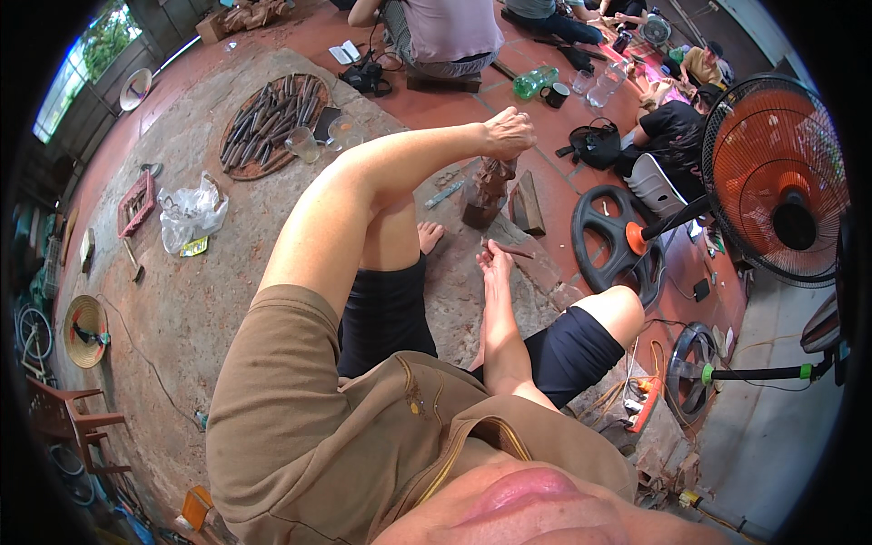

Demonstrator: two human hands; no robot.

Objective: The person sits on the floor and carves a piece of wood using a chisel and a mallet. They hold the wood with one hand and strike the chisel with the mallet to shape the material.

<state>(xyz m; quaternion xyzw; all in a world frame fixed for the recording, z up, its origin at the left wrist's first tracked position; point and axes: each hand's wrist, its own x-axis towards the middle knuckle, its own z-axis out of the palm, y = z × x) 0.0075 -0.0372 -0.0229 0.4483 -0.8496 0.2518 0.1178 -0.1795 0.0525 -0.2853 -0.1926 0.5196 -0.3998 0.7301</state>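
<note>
A dark brown wood carving [487, 193] stands upright on the slab in front of me. My left hand [509, 133] is closed just above its top; the fingers curl away, and what they hold, if anything, is hidden. Lower down and nearer my body, my right hand [495, 262] has its fingers closed round a slim brown chisel [516, 251], which points right. A wooden block [526, 203] lies right of the carving, and a light blue marker-like stick [444, 193] lies left of it. My bare foot [431, 236] rests nearby.
Several chisels fill a round woven tray [233, 163], with glasses [302, 143] beside it. A plastic bag [193, 213] and a hammer [134, 262] lie left. On the right stand a fan [772, 182] with its round base [599, 232] and a power strip [646, 405]. Other people [450, 32] sit farther off.
</note>
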